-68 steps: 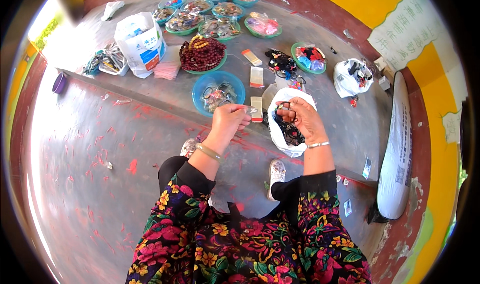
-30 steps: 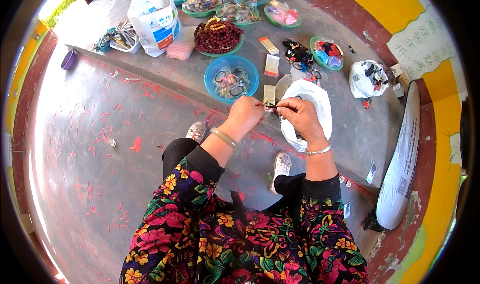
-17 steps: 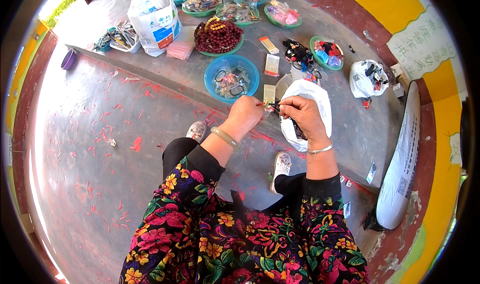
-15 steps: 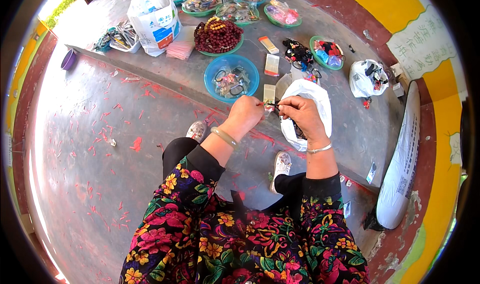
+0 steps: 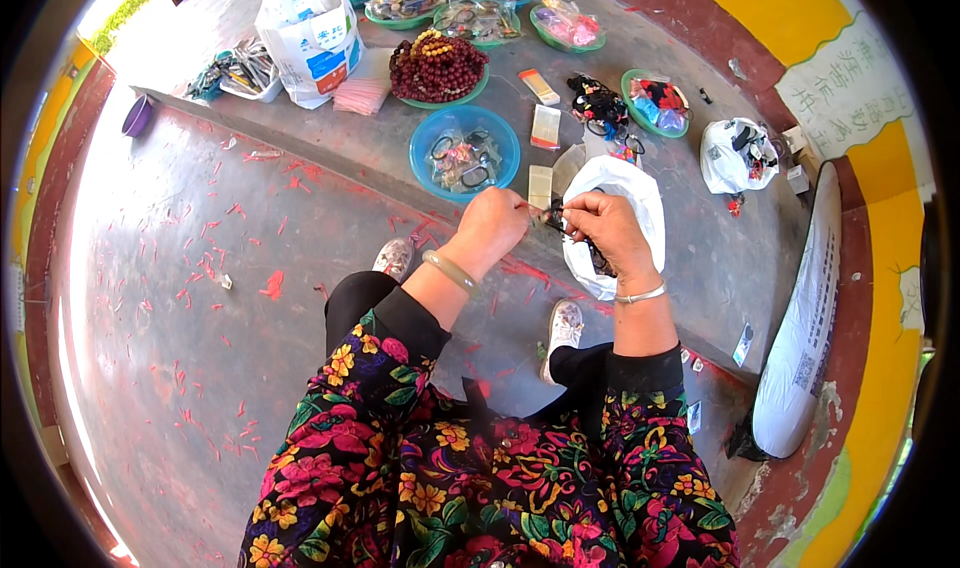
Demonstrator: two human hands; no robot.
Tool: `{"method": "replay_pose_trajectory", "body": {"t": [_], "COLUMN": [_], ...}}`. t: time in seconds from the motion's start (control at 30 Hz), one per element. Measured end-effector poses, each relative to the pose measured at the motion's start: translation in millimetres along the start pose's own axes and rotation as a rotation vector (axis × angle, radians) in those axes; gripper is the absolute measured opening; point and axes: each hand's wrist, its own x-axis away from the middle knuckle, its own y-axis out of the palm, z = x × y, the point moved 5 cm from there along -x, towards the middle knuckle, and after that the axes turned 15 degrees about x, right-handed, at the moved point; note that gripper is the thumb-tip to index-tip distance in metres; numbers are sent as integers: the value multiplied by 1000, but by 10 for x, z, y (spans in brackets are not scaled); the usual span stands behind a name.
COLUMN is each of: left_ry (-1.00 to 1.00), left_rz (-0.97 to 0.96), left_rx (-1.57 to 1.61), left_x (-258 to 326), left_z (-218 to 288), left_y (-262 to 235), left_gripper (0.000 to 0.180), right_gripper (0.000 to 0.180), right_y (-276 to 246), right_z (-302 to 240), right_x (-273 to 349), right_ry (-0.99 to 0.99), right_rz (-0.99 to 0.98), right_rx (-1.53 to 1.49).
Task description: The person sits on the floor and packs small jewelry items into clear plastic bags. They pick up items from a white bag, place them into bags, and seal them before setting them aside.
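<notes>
My left hand (image 5: 492,227) and my right hand (image 5: 603,228) meet in front of me, both pinching a small dark beaded piece (image 5: 548,215) between their fingertips. A pale green bangle circles my left wrist and a thin silver one my right. Right behind my right hand lies an open white plastic bag (image 5: 622,193) with dark beads inside. A blue bowl (image 5: 464,151) of small packets stands just beyond my left hand on the grey step.
A green bowl heaped with dark red beads (image 5: 437,67), several other green bowls of trinkets (image 5: 656,101), a white sack (image 5: 303,36), a pink packet (image 5: 360,96) and a small white bag (image 5: 738,154) sit on the step. A long white sack (image 5: 806,318) lies at the right. Red scraps litter the floor.
My left hand came over from the blue bowl to meet the right hand. Since then both hands have stayed together over the white bag with only small finger movements.
</notes>
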Motion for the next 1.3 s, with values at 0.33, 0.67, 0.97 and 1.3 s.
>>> {"method": "replay_pose_trajectory", "body": {"t": [0.33,0.67,0.97,1.3], "left_ry": [-8,53,98,-63], "left_rz": [-25,-62,-106,-200], "left_rx": [-118,-202,-271,-80], "left_x": [4,10,4,55], "left_z": [24,79,49,77], "left_y": [17,28,75,108], "left_gripper": [23,22,24,24], "right_gripper": [12,11,11,9], "right_y": [17,57,162,272], "right_z": [-110,-69,-305,-320], "right_x": [36,11,107,98], "right_ry": [-64,-126,-451,-574], "right_rz": [76,121,333,248], "right_rx": [-3,151,739,832]}}
